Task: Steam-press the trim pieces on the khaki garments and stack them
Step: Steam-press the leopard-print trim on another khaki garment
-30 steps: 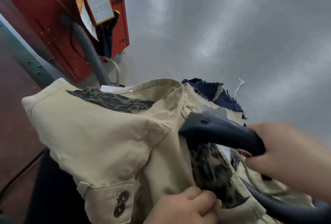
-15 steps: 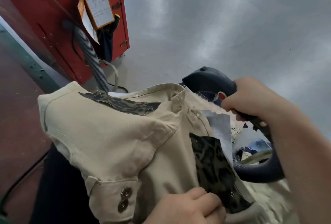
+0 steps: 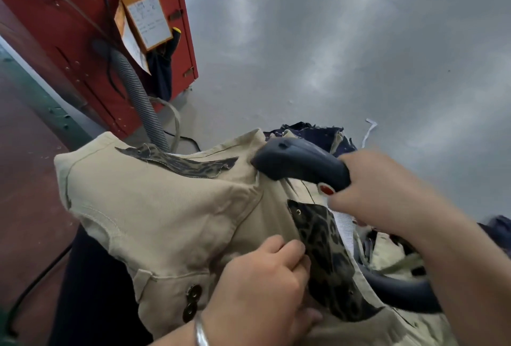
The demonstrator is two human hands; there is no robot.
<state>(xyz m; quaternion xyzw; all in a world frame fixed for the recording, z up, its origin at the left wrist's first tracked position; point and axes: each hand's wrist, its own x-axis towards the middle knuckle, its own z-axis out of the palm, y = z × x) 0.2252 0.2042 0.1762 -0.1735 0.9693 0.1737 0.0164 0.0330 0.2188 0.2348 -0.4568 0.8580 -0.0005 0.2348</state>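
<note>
A khaki garment lies draped over a dark padded form, with a leopard-print trim strip across its upper edge. A second leopard-print trim piece runs down its front opening. My left hand pinches the khaki cloth at the edge of that piece. My right hand grips the handle of a dark steam iron, whose nose rests on the collar area. The iron's hose loops under my right forearm.
A red machine cabinet with an orange job card and a grey ribbed hose stands at the back left. Navy fabric lies behind the khaki garment. Grey floor fills the background. Two snap buttons sit on the cuff.
The iron went from the lower trim up to the right, then came back left onto the collar. My left hand slid up along the front trim piece.
</note>
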